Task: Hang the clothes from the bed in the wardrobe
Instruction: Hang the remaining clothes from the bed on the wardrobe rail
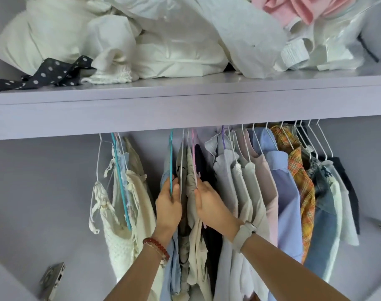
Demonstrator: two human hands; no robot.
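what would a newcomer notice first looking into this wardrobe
Two hands, left hand and right hand, reach among the hanging clothes at the middle of the rail. Above them, the shelf carries a crumpled white fabric heap. At right hangs an orange plaid shirt.
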